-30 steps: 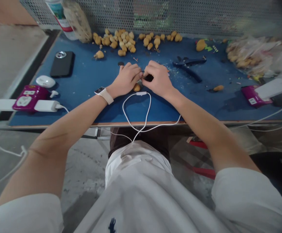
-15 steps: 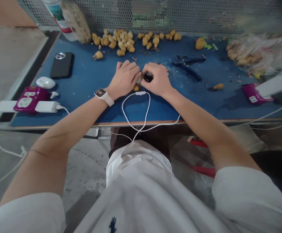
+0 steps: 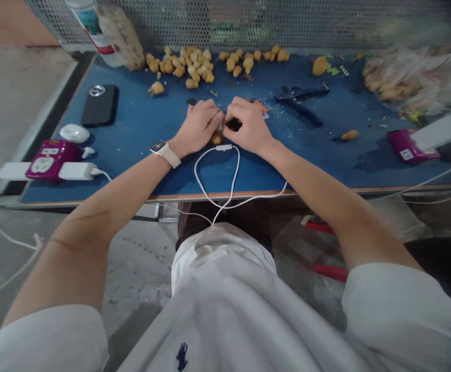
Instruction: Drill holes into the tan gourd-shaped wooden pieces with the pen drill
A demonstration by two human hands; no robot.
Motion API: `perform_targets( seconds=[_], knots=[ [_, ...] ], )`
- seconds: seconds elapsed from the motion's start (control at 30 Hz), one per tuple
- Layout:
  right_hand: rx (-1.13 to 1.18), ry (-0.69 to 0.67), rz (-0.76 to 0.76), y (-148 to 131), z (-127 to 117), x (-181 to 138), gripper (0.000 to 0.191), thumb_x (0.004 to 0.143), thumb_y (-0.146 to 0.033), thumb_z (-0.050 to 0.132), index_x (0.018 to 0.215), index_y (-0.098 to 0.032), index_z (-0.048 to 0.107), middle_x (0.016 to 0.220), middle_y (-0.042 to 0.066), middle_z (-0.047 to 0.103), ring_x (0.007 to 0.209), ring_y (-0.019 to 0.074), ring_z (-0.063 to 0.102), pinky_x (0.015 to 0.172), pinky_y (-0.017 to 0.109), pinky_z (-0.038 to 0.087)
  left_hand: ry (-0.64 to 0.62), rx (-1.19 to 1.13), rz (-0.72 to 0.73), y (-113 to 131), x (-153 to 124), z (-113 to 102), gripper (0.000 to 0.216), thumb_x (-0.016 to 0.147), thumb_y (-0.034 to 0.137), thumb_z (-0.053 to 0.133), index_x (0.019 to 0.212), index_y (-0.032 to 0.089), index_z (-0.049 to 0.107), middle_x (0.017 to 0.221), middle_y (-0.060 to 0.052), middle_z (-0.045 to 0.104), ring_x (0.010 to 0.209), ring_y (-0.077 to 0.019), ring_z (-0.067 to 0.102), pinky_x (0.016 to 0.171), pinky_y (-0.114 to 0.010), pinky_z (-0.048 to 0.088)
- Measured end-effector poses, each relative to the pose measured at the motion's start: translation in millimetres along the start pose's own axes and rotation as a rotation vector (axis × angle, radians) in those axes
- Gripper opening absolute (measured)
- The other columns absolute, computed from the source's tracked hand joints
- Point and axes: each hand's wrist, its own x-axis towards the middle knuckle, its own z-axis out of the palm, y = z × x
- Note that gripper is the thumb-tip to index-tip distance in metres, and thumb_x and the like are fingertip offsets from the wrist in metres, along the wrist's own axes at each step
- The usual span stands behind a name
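Above the middle of the blue tabletop, my left hand [image 3: 199,126], with a watch at its wrist, curls its fingers over a small tan gourd [image 3: 216,138]. Only the gourd's lower end shows beneath the fingers. My right hand [image 3: 246,123] meets it, thumb and forefinger pinched together at the left hand's fingertips. A dark patch shows inside the right hand's curl; whether it is an object or shadow is unclear. Just in front of both hands lies a white cable with an inline switch [image 3: 224,148]. Blue-handled pliers [image 3: 301,101] rest to the right.
Small gourds [image 3: 194,64] lie heaped along the back by a mesh panel [image 3: 287,26]. At left are a phone [image 3: 100,105], a white earbud case [image 3: 74,133] and a purple power adapter [image 3: 50,160]. A plastic bag of gourds [image 3: 392,82] sits at right, near another purple adapter [image 3: 411,146].
Both hands stay together in nearly the same place, with slight finger movement. The view has shifted a little; a dark disc behind my left hand and more of an orange scrap now show.
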Motion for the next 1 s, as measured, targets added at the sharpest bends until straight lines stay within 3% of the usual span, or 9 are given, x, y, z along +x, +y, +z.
perform_targets(
  seconds=[0.1,0.27,0.37,0.53,0.67,0.83,1.0],
  knots=[
    [0.003,0.003,0.004,0.0,-0.9,-0.7,0.032,0.105,-0.027,0.086,0.094,-0.034,0.057,0.110,0.009,0.073,0.114,0.0379,0.078,0.118,0.063,0.071,-0.014,0.035,0.008,3.2,-1.4,-4.2,0.050,0.141,0.067,0.037,0.140,0.033,0.074,0.125,-0.011,0.077,0.131,-0.0374,0.065,0.116,-0.064,0.053],
    [0.019,-0.028,0.020,-3.0,-3.6,-0.7,0.037,0.102,-0.027,0.091,0.091,-0.035,0.056,0.109,0.009,0.073,0.114,0.0386,0.077,0.118,0.064,0.070,-0.063,0.057,0.009,7.4,-0.3,-10.0,0.060,0.141,0.067,0.025,0.122,0.031,0.068,0.143,-0.012,0.075,0.130,-0.0354,0.058,0.118,-0.063,0.048],
    [0.022,-0.020,0.047,-5.2,-5.0,0.0,0.042,0.101,-0.028,0.094,0.089,-0.034,0.053,0.107,0.008,0.073,0.115,0.0387,0.077,0.117,0.064,0.070,-0.058,0.032,-0.011,11.1,-0.6,-13.3,0.056,0.138,0.068,0.029,0.138,0.034,0.074,0.145,-0.013,0.076,0.134,-0.0391,0.060,0.118,-0.066,0.048],
    [0.023,-0.035,0.048,-5.3,-5.6,0.1,0.046,0.097,-0.018,0.092,0.087,-0.033,0.050,0.108,0.007,0.072,0.117,0.0378,0.077,0.117,0.062,0.068,-0.165,0.054,0.000,18.6,-0.4,-21.0,0.061,0.134,0.062,0.023,0.160,0.046,0.076,0.130,-0.009,0.081,0.140,-0.0405,0.055,0.121,-0.071,0.047],
    [0.023,-0.015,0.038,-2.1,-5.3,-0.4,0.037,0.099,-0.022,0.092,0.091,-0.033,0.057,0.113,0.008,0.074,0.118,0.0379,0.078,0.118,0.061,0.069,-0.151,0.078,0.001,19.8,0.5,-20.5,0.065,0.134,0.066,0.020,0.154,0.040,0.076,0.140,-0.011,0.079,0.143,-0.0379,0.056,0.123,-0.069,0.051],
    [0.002,-0.008,0.016,0.6,-4.1,-0.7,0.026,0.104,-0.038,0.091,0.095,-0.035,0.066,0.107,0.009,0.075,0.114,0.0389,0.077,0.113,0.062,0.072,-0.078,0.009,0.004,13.3,1.2,-13.5,0.063,0.134,0.069,0.025,0.129,0.035,0.078,0.151,-0.016,0.076,0.137,-0.0387,0.064,0.122,-0.069,0.056],
    [0.030,-0.009,0.029,-2.4,-5.9,-0.4,0.034,0.101,-0.038,0.093,0.091,-0.034,0.061,0.108,0.009,0.074,0.114,0.0385,0.077,0.115,0.063,0.072,-0.110,-0.008,0.018,12.3,0.4,-15.9,0.060,0.133,0.069,0.028,0.147,0.038,0.078,0.153,-0.014,0.077,0.142,-0.0382,0.064,0.125,-0.069,0.057]
  ],
)
